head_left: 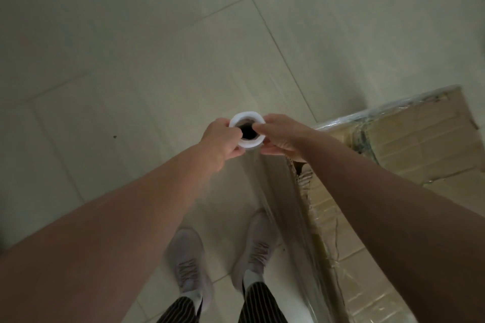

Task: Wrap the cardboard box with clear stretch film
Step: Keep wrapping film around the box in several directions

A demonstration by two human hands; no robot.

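I look straight down the end of an upright roll of clear stretch film (246, 119), a white ring around a dark core. My left hand (223, 140) grips its left side, thumb at the core's rim. My right hand (282, 136) holds the right side, with a finger at the core. A sheet of film (286, 217) runs from the roll down to the tall cardboard box (414, 139) on my right. Shiny film wrinkles along the box's top edge and covers its near side.
Pale floor tiles (131, 60) spread to the left and ahead. My two feet in grey shoes (223, 252) stand on the floor just left of the box, below the roll.
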